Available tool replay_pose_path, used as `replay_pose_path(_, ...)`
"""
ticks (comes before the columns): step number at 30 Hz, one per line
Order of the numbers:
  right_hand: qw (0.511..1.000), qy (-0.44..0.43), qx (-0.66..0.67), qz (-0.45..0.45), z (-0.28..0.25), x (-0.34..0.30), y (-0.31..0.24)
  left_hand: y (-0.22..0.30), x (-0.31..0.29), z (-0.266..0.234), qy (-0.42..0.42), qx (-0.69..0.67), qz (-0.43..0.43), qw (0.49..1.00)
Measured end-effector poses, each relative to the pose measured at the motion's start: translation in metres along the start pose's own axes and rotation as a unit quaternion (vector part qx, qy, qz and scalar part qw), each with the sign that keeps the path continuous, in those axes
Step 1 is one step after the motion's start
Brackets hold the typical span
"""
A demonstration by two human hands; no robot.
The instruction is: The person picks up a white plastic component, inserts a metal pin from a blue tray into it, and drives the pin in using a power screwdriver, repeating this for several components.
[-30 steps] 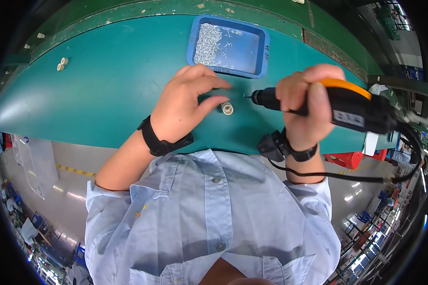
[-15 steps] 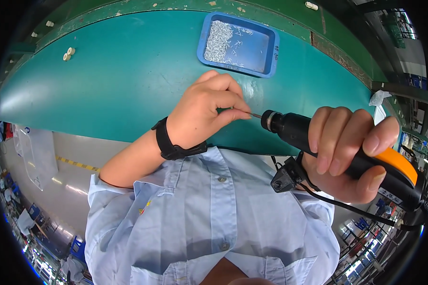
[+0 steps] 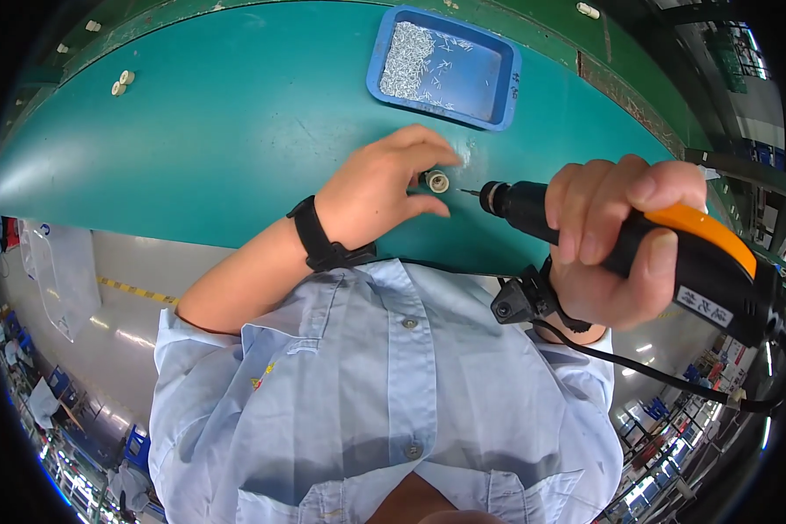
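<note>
My left hand [image 3: 371, 188] is open, with thumb and fingers spread apart around a small round part [image 3: 437, 181] with a cream ring-shaped end. The part is at the green bench mat, its far end hidden behind my fingers; I cannot tell whether the hand touches it. My right hand [image 3: 616, 231] is wrapped round a black and orange electric screwdriver [image 3: 524, 205]. Its thin bit points left, toward the round part, a short gap away from it. Beyond the hands is a blue tray [image 3: 485, 83] with a heap of small silver screws [image 3: 406, 65] at its left side.
Two small cream round parts [image 3: 122, 84] stand at the far left of the green mat [image 3: 210, 131]. A black cable [image 3: 646, 380] runs from the device on my right wrist toward the lower right. A raised green ledge [image 3: 620, 57] borders the bench's far side.
My left fingers have opened from their pinch near the bit, and the round part now shows between them. The screwdriver has tilted a little, its bit now exposed and apart from the left hand.
</note>
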State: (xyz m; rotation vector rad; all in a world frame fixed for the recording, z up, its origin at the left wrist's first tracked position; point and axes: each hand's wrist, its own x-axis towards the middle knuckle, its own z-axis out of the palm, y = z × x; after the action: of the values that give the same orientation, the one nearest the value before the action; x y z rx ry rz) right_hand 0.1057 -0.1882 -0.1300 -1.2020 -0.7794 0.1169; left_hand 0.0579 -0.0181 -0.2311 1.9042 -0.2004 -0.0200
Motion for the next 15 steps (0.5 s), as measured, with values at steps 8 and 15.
replay_pose_path(8, 0.996, 0.059, -0.060, 0.040, 0.017, 0.002, 0.012, -0.015, 0.002, 0.007, -0.027, -0.062, -0.045, 0.997)
replay_pose_path(15, 0.992, 0.062, -0.100, 0.048, 0.024, 0.005, 0.027, -0.014, 0.001, 0.002, -0.026, -0.070, -0.069, 0.995)
